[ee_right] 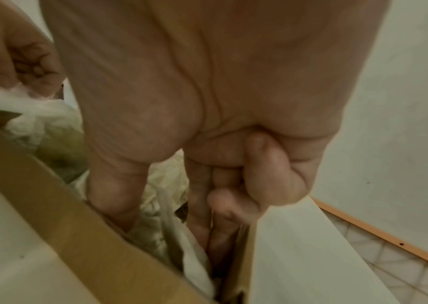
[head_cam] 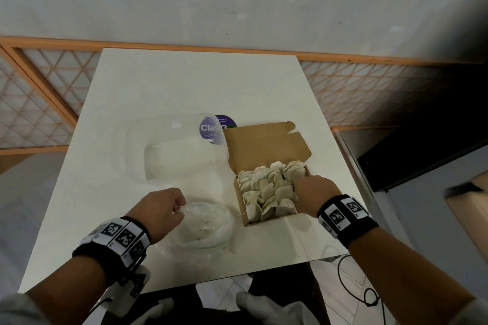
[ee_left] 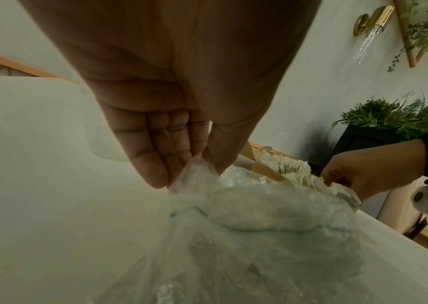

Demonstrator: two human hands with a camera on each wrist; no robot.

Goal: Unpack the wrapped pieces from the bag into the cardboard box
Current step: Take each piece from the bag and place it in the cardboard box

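**Right hand in box, left hand on bag**

Right hand reaches into the open brown cardboard box at its right wall; two fingers extend down among the pale paper-wrapped pieces, the other two curl. Whether it holds one, cannot tell. Left hand pinches the top of the clear, crumpled plastic bag, just left of the box near the white table's front edge. Clear plastic tub behind bag.

"Clay", partly hidden, on purple round sticker behind clear container
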